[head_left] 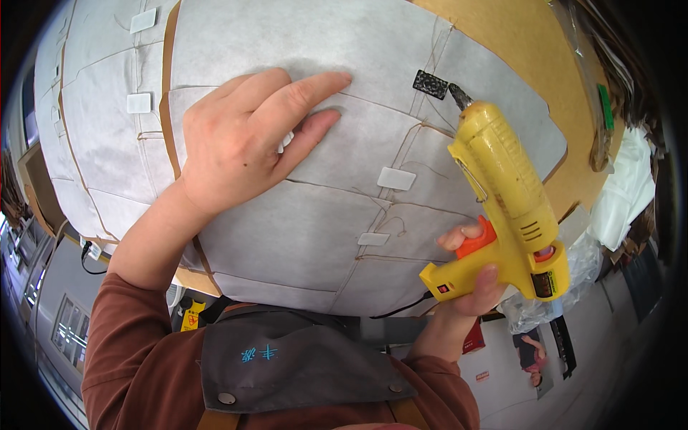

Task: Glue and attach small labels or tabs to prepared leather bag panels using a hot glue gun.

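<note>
My right hand (476,287) grips a yellow hot glue gun (512,172), with fingers by its orange trigger. Its dark nozzle points up and left, right beside the right edge of a small black textured rectangle (430,84) on a white sheet (473,64). My left hand (244,136) is over the sheets, index finger stretched out and the others curled. Something small and white (285,142) shows between its index finger and thumb, mostly hidden. Thin brown strings run across the sheets. White rectangular tabs lie along them, among them one tab (396,178) and another tab (373,239).
More white sheets with tabs (139,103) spread to the left. Brown board (502,29) lies beneath and beyond them. Clear and white plastic wrapping (623,190) bunches at the right edge. A black cord (401,309) trails near the gun's handle.
</note>
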